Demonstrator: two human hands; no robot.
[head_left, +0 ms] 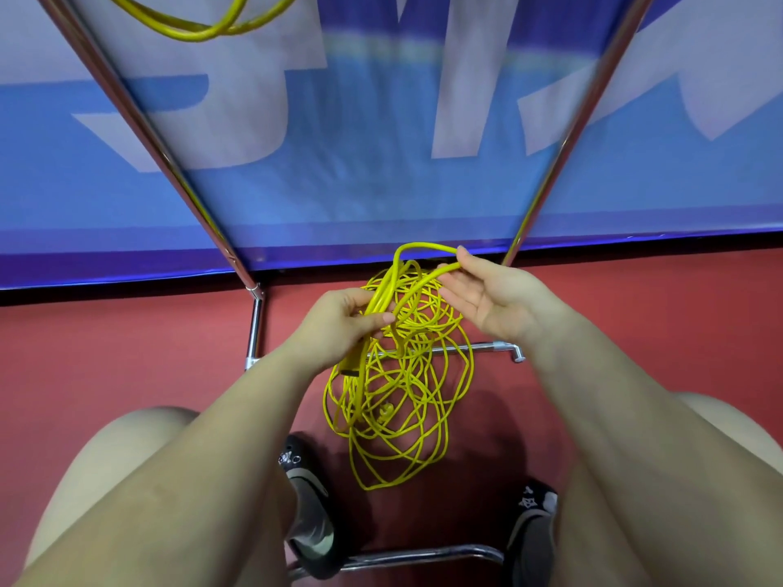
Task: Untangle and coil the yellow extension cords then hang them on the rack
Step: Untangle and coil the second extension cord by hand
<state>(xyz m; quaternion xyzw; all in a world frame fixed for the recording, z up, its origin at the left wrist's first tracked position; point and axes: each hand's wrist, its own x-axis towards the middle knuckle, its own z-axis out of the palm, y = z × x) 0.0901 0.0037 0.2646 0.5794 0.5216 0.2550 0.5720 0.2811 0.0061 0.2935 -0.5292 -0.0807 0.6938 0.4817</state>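
Left grip (345,317) clenching yellow cord (398,400) loops, right grip (491,298) released, cord across fingertips

Bright, even light; soft shadows below, motion blur above, edges bowed.
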